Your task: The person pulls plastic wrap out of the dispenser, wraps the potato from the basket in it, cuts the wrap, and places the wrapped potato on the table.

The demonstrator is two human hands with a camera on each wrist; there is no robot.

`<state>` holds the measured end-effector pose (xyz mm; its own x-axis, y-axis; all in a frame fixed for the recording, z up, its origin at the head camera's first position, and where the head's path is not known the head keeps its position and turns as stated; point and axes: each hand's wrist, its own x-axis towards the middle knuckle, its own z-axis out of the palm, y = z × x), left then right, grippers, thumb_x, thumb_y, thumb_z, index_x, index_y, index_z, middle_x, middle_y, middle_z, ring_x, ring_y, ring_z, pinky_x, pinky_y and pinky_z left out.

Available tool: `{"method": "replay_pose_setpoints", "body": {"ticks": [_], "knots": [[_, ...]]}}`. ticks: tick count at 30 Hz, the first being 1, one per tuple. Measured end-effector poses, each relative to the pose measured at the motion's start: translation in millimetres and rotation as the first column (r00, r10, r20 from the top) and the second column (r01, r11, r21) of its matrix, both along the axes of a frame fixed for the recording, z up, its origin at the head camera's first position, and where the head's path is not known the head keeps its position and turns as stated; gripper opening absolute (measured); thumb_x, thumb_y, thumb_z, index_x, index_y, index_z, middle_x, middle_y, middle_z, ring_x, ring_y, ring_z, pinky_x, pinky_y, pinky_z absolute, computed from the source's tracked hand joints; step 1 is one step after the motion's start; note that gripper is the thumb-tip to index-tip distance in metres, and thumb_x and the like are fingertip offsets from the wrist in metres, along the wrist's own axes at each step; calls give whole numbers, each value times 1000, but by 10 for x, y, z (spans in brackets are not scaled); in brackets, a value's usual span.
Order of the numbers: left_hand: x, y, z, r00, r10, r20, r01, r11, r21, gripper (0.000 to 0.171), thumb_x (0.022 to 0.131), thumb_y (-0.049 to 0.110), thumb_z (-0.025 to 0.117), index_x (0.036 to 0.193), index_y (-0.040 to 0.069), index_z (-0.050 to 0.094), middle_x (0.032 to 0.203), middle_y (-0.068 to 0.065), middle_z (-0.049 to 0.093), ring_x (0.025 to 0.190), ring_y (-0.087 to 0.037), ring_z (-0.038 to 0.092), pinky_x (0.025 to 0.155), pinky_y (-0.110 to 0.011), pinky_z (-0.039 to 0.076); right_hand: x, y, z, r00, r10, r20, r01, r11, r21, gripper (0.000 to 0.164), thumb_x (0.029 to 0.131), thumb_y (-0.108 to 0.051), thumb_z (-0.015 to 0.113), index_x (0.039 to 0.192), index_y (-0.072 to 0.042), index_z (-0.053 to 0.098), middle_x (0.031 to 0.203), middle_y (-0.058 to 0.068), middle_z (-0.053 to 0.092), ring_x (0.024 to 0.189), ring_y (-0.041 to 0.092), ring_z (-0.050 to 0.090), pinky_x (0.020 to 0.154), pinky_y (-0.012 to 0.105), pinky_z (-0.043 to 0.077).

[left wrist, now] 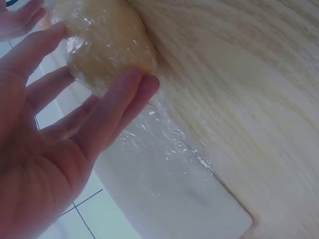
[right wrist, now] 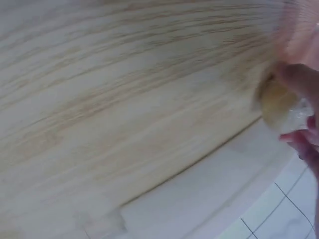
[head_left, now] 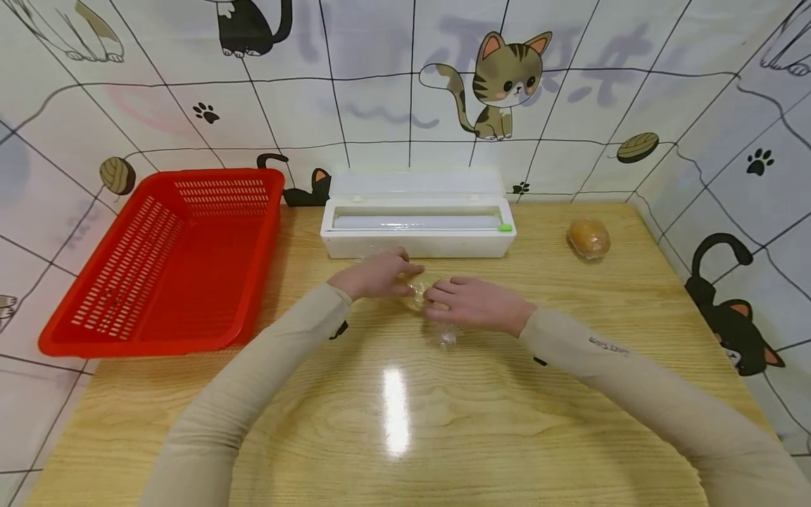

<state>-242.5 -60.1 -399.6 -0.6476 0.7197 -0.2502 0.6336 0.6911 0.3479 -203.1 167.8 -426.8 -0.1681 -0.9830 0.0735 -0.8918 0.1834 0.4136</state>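
Between both hands on the wooden table is a rounded yellow-tan item [left wrist: 107, 37] loosely wrapped in cling film [left wrist: 169, 142]; its exact kind is blurred by the wrap. My left hand [head_left: 378, 273] reaches it from the left, fingers spread and fairly straight, the tips touching the wrapped end. Loose film trails past those fingertips in the left wrist view. From the other side my right hand [head_left: 478, 304] holds the item, thumb and fingers to either side of it in the right wrist view. A crumpled film end [head_left: 447, 334] shows below the right hand.
Just behind the hands stands a white cling film dispenser [head_left: 418, 246], lid raised, with a green slider [head_left: 505, 227]. A red plastic basket [head_left: 209, 282] is at the left. Back right lies another wrapped round item [head_left: 589, 238], orange-brown. Patterned walls border the table.
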Motion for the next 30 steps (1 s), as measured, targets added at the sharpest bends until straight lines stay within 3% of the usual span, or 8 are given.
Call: {"method": "replay_pose_setpoints", "body": {"ticks": [2, 4, 7, 11, 17, 21, 25, 30], "knots": [[-1, 0, -4, 1000, 6, 7, -6, 1000, 0, 53, 93, 26, 66, 141, 8, 49, 125, -16, 52, 101, -23, 53, 84, -32, 46, -3, -16, -25, 998, 32, -49, -31, 999, 10, 45, 82, 2, 69, 120, -16, 53, 117, 4, 52, 104, 20, 50, 80, 29, 44], [1, 2, -11, 1000, 10, 12, -10, 1000, 5, 53, 93, 26, 66, 141, 8, 49, 125, -16, 51, 101, -22, 53, 83, -31, 46, -10, -24, -34, 999, 51, -15, -52, 997, -53, 37, 81, 0, 72, 113, -14, 57, 113, 3, 56, 103, 20, 52, 82, 29, 45], [3, 9, -24, 1000, 11, 16, -11, 1000, 13, 53, 94, 26, 65, 141, 8, 49, 125, -16, 50, 99, -22, 53, 82, -31, 46, -19, -23, -49, 987, 79, 139, -47, 975, -216, 26, 79, 0, 74, 99, -10, 61, 104, 3, 62, 99, 20, 58, 83, 28, 48], [2, 20, -34, 1000, 8, 12, -8, 1000, 6, 53, 94, 26, 65, 141, 9, 48, 124, -16, 50, 97, -22, 53, 82, -31, 46, -27, -2, -71, 936, 91, 340, 40, 932, -360, 21, 79, -2, 77, 95, -8, 65, 97, 5, 65, 90, 19, 63, 79, 29, 52], [-12, 80, -26, 1000, -18, -4, 19, 1000, 11, 50, 94, 21, 65, 140, 7, 50, 120, -16, 53, 95, -21, 53, 81, -30, 46, -48, 32, -111, 816, 68, 573, 237, 866, -440, 17, 84, 1, 72, 99, -6, 67, 95, 3, 64, 83, 14, 64, 72, 27, 53], [-27, 124, -14, 999, -34, -5, 34, 999, -1, 49, 93, 19, 66, 138, 7, 51, 116, -15, 55, 94, -20, 52, 80, -29, 47, -62, 27, -125, 713, 87, 696, 365, 801, -474, 14, 87, 3, 68, 96, -7, 69, 93, 0, 67, 80, 10, 63, 68, 25, 52], [-52, 136, -10, 999, -44, -2, 44, 999, -28, 48, 93, 19, 66, 138, 6, 52, 112, -13, 55, 92, -19, 50, 78, -28, 47, -82, 0, -145, 606, 106, 788, 482, 739, -471, 10, 88, 1, 67, 95, -6, 69, 90, 2, 68, 79, 11, 62, 69, 28, 53], [-97, 113, -14, 999, -51, 5, 51, 999, -5, 44, 94, 12, 63, 136, 6, 54, 112, -12, 56, 93, -20, 49, 78, -30, 46, -122, -72, -174, 521, 94, 848, 593, 674, -440, 4, 90, -3, 66, 91, -7, 67, 87, 3, 66, 79, 14, 60, 68, 33, 53]]}}
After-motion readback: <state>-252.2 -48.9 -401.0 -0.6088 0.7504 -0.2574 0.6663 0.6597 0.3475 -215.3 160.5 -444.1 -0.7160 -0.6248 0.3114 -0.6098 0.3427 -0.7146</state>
